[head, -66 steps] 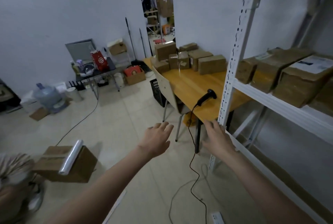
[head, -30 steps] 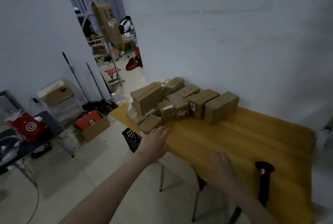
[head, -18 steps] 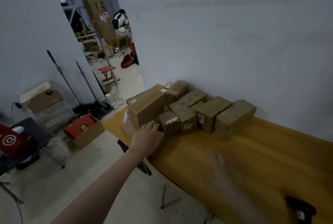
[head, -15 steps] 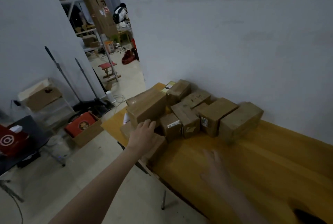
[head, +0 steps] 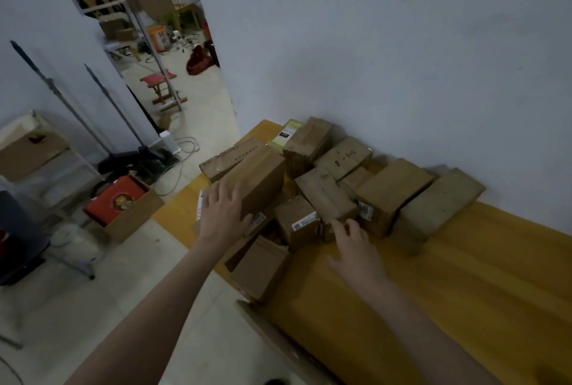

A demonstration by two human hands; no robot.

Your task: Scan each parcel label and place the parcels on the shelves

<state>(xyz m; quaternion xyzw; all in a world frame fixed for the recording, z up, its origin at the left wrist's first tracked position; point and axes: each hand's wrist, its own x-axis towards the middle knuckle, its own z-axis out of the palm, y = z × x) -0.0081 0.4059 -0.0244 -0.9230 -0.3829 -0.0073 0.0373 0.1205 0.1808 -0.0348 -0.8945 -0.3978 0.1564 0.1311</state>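
Several brown cardboard parcels are heaped at the far left end of a wooden table (head: 464,276), against the wall. My left hand (head: 221,214) lies flat with spread fingers on the near end of a long large parcel (head: 257,177). My right hand (head: 356,245) reaches with straight fingers to the foot of a smaller parcel (head: 325,195) in the middle of the heap, fingertips touching it. A small labelled parcel (head: 297,220) stands between my hands. Neither the scanner nor the shelves are in view.
A loose parcel (head: 260,267) sits at the table's near edge. On the floor to the left stand an open box with a red item (head: 123,205), a wire rack (head: 46,168) and cables. A doorway behind leads to a cluttered room.
I have walked from the shelf to the parcel heap. Both hands reached forward: the left came down on the long parcel, the right moved up to the middle parcels. The scanner left the view.
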